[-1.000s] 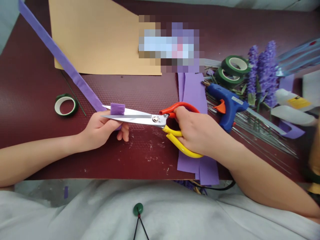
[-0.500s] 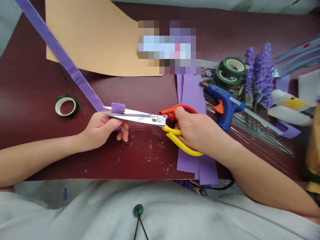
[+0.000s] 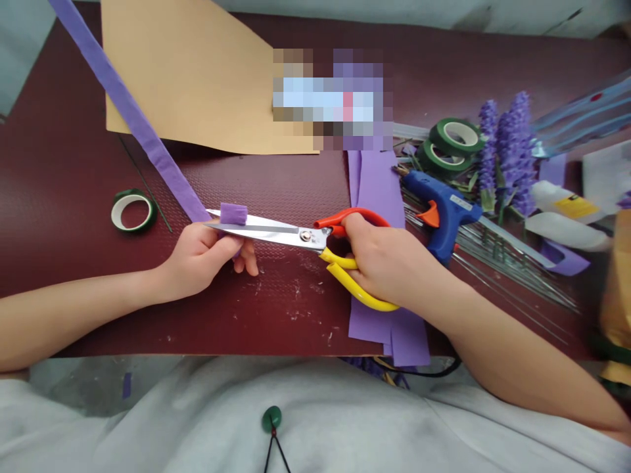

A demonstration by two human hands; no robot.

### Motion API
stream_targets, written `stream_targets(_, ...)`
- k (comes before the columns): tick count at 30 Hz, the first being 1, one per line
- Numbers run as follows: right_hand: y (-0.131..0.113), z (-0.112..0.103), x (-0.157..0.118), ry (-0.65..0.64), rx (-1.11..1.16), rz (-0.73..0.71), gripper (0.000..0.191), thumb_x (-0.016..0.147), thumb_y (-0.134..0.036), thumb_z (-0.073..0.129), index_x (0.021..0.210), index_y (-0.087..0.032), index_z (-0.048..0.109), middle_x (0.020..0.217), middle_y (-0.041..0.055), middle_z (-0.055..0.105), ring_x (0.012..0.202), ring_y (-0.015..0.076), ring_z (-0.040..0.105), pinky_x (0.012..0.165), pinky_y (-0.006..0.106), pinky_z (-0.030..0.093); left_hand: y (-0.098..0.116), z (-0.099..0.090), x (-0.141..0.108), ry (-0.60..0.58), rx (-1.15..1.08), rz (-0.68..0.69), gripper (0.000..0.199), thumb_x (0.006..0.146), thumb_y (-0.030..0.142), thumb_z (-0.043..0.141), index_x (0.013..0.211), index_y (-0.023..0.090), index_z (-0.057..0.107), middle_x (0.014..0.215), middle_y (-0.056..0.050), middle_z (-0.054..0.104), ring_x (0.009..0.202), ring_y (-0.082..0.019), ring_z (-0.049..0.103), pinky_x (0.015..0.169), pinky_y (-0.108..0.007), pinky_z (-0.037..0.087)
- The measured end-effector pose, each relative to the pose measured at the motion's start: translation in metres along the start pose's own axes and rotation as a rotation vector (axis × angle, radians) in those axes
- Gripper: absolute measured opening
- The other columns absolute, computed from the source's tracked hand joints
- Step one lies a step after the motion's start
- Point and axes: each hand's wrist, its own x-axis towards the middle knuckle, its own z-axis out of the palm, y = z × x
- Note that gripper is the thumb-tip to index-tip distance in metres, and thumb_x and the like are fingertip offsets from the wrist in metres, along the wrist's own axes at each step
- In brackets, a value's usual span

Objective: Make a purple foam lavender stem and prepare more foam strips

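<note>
In my right hand [image 3: 384, 253] is a pair of scissors [image 3: 276, 228] with one red and one yellow handle, my fingers wrapped through the loops. The blades point left and lie across the fingers of my left hand [image 3: 204, 256]. That hand pinches a long purple paper strip [image 3: 152, 148], which runs up to the top left. The strip's short end [image 3: 233, 213] stands up at the blades, looking curled or folded. Part of the strip under the blades and behind my left fingers is hidden.
Purple paper sheets [image 3: 379, 190] lie under my right hand. Right of them are a blue glue gun [image 3: 441, 207], green tape rolls [image 3: 456, 136], purple flower spikes [image 3: 515, 154] and thin wires [image 3: 517, 259]. At left are another tape roll [image 3: 132, 211] and brown paper [image 3: 192, 72].
Both hands, the scissors and the strip hold nearly the same pose. The whole view has shifted slightly, with the table's far items a little lower in the picture.
</note>
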Motion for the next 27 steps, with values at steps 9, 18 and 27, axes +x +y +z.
stream_targets(9,0.0016,-0.0001,-0.0007,0.040,0.041,-0.024,0.040,0.086,-0.052,0.029,0.087,-0.014,0.045,0.067,0.0085,0.055,0.052,0.0166,0.046,0.050,0.026,0.024,-0.0065,-0.0019,0.0000,0.019,-0.073,0.066,0.017,0.085,0.020,0.052,0.073,0.014,0.063,0.064,-0.005,0.069,0.052,-0.012,0.060,0.048,-0.024,0.050)
stream_targets(18,0.0020,-0.0016,0.0004,0.042,0.055,-0.005,0.039,0.085,-0.052,0.032,0.086,-0.015,0.046,0.065,0.0065,0.055,0.050,0.0150,0.044,0.048,0.025,0.021,-0.0072,-0.0021,0.0012,0.027,-0.002,0.075,0.022,0.087,0.020,0.046,0.066,0.017,0.054,0.056,0.002,0.054,0.048,-0.009,0.049,0.048,-0.024,0.042)
stream_targets(27,0.0002,-0.0017,0.0009,0.070,0.056,-0.005,0.043,0.086,-0.054,0.029,0.087,-0.015,0.047,0.065,0.0064,0.055,0.050,0.0158,0.045,0.049,0.026,0.021,-0.0035,-0.0006,0.0025,0.008,-0.047,0.007,0.018,0.083,0.018,0.048,0.067,0.017,0.057,0.054,0.001,0.056,0.046,-0.009,0.049,0.041,-0.021,0.039)
